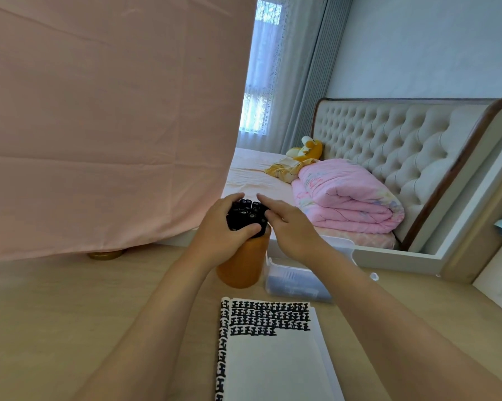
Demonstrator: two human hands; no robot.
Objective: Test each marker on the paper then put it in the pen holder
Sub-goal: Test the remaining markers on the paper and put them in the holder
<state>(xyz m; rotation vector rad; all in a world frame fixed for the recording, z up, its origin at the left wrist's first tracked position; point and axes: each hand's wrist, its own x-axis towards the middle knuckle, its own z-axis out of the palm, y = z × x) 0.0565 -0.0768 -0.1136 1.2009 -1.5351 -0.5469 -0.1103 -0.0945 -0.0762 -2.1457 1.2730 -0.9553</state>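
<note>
1. Curling my left hand (215, 228) round the markers (245, 214), I am steadying them in the holder (242, 264) just below.
2. My right hand (290, 224), fingers straight, is touching them opposite.
3. I am aiming to seat them gently, upright.

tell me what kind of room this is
Most likely a bedroom: a bed with a tufted headboard, a folded pink quilt on it and a curtained window behind. The person works at a wooden desk beside the bed.
</note>
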